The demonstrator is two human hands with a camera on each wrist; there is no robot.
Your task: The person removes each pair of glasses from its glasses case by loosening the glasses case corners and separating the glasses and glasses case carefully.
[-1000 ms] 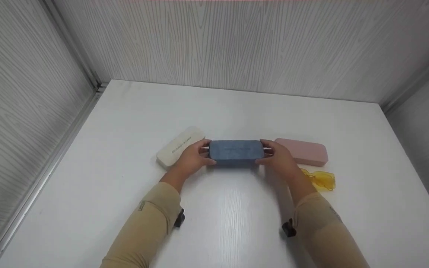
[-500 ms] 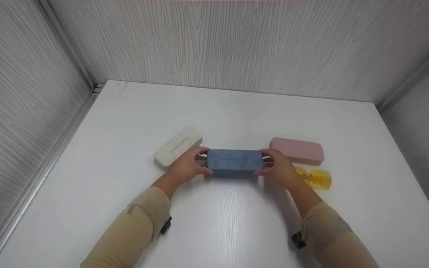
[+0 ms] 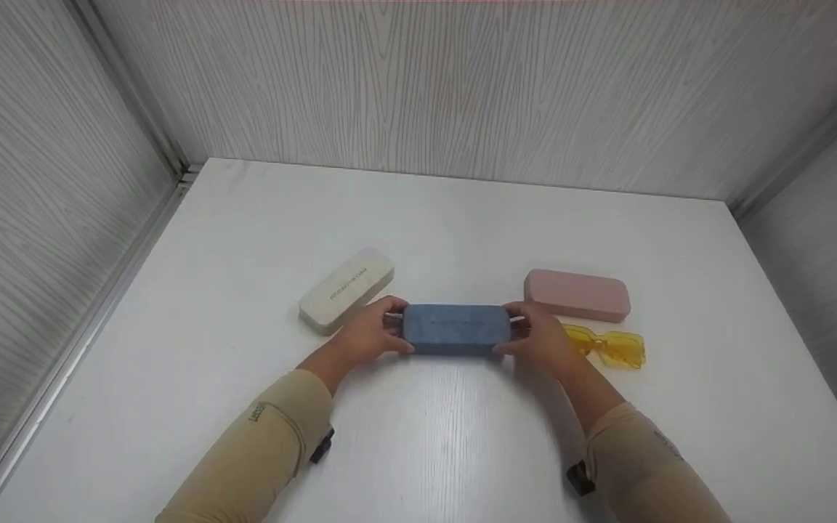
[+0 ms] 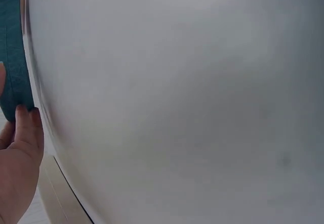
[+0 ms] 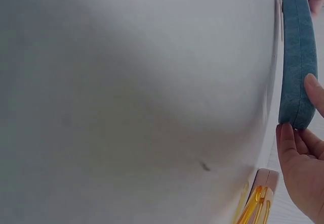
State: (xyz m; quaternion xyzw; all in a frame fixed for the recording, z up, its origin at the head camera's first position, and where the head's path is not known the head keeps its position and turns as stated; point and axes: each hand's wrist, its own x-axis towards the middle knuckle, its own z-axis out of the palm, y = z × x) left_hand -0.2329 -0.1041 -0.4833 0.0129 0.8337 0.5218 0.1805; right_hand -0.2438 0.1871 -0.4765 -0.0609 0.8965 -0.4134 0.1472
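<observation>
Blue and mottled, an oblong case with rounded corners [image 3: 456, 328] sits level at the centre of the head view, a seam running along its closed side in the right wrist view. The left hand [image 3: 368, 336] grips its left end, and the right hand [image 3: 546, 340] grips its right end, thumbs on the near side; whether it touches the white tabletop [image 3: 433, 436] I cannot tell. Left of centre, a cream oblong case with dark lettering [image 3: 347, 289] lies slanted, just beyond the left hand. Right of centre lies a plain pink oblong case [image 3: 577, 296], and below it translucent yellow glasses [image 3: 622, 350], partly hidden by the right hand. Beige sleeves [image 3: 251, 450] enter from the bottom edge.
</observation>
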